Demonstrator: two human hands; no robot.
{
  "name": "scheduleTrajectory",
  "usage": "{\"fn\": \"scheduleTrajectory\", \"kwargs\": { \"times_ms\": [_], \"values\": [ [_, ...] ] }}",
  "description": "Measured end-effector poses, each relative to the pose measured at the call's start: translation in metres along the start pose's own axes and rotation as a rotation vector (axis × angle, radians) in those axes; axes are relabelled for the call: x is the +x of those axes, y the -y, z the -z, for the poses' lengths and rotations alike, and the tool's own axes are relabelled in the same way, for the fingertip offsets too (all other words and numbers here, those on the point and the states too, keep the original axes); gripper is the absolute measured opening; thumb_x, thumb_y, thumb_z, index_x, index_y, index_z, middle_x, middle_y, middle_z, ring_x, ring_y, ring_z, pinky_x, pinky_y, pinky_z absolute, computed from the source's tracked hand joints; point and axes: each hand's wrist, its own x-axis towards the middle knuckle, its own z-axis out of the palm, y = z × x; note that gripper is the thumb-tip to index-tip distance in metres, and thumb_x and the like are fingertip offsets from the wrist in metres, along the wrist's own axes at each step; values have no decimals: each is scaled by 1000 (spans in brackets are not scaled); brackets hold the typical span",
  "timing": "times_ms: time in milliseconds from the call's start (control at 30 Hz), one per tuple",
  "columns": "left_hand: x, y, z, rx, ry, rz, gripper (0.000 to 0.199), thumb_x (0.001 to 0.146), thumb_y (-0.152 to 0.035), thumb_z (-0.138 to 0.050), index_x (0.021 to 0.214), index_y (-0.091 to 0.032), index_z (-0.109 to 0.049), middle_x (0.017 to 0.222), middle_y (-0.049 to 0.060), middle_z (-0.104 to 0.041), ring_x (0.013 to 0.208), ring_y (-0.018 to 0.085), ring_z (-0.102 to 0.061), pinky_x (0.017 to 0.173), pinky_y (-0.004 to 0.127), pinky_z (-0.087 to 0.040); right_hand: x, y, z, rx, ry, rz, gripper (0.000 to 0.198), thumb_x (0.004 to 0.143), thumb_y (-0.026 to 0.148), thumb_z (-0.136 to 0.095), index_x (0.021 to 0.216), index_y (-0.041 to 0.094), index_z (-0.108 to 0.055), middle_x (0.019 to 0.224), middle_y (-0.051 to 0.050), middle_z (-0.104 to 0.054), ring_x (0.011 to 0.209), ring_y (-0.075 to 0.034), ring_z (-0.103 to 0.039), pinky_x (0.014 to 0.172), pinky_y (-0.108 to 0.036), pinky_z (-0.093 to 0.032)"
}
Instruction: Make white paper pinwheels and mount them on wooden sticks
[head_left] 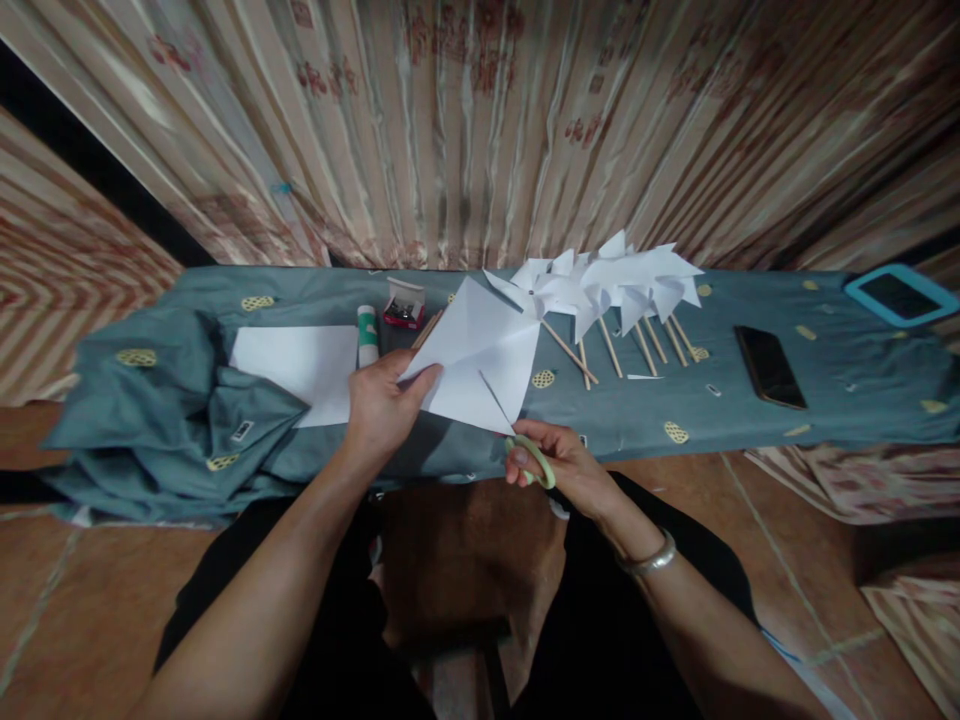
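My left hand [390, 400] pinches the left corner of a white paper square [480, 345], thumb on top, and holds it raised over the cloth. Crease lines show faintly on the sheet. My right hand [551, 460] has its fingers in the light green handles of a pair of scissors [541, 468]. A dark blade lies across the paper's lower right corner, pointing up and left toward its middle. Just behind the sheet, several white paper pinwheels [600, 285] on wooden sticks lie in an overlapping row.
A stack of white paper [300, 365], a green-and-white glue stick [367, 335] and a small open red box [405, 303] are on the left. To the right lie a phone [770, 367] and a blue-framed tablet [900, 295]. Bunched cloth [172, 410] hangs at the left end.
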Motion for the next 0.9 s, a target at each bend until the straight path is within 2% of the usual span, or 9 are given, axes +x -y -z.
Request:
{"fn": "scheduleTrajectory", "kwargs": {
  "times_ms": [233,900],
  "values": [
    [0,0,0,-16,0,-1,17,76,-32,-64,74,-16,-70,67,1,-66,62,15,-58,56,24,-42,0,-1,3,-18,8,-11,45,67,53,-78,86,17,-61,61,2,-66,51,-7,-55,50,-20,-42],
    [-3,-1,-2,9,36,-12,18,78,-31,-63,82,-16,-72,73,1,-69,66,15,-62,59,23,-47,1,-3,3,10,-3,-5,39,65,50,-80,76,18,-61,58,4,-65,48,-5,-55,48,-17,-43]
  ]
}}
